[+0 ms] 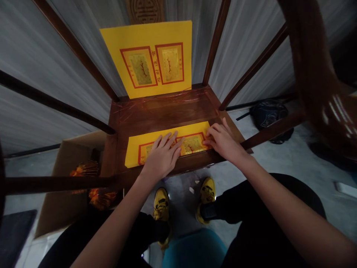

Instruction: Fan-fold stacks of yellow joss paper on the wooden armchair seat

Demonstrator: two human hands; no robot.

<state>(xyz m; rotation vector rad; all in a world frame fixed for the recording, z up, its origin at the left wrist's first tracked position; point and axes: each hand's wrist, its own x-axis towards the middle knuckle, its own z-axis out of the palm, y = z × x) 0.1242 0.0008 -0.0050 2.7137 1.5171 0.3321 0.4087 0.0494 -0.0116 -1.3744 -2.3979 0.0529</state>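
A folded sheet of yellow joss paper (pixel 173 134) with red borders and gold foil panels lies along the front of a wooden chair seat (pixel 164 113). My left hand (pixel 160 158) rests flat on its left half, fingers stretched out and slightly spread. At its right end is my right hand (pixel 221 140), thumb and forefinger drawn together on the paper's edge, the other fingers partly curled. Behind them an unfolded sheet of yellow joss paper (pixel 156 31), with two framed foil panels, leans upright at the chair's back.
Brown chair rails (pixel 95 119) rise around the seat, and a thick curved armrest (pixel 312 56) looms at upper right. Left of the chair, a cardboard box (pixel 60 212) holds orange-red bundles (pixel 102 197). A black bag (pixel 269 115) lies on the floor at right. Thin red strands cross the seat's rear.
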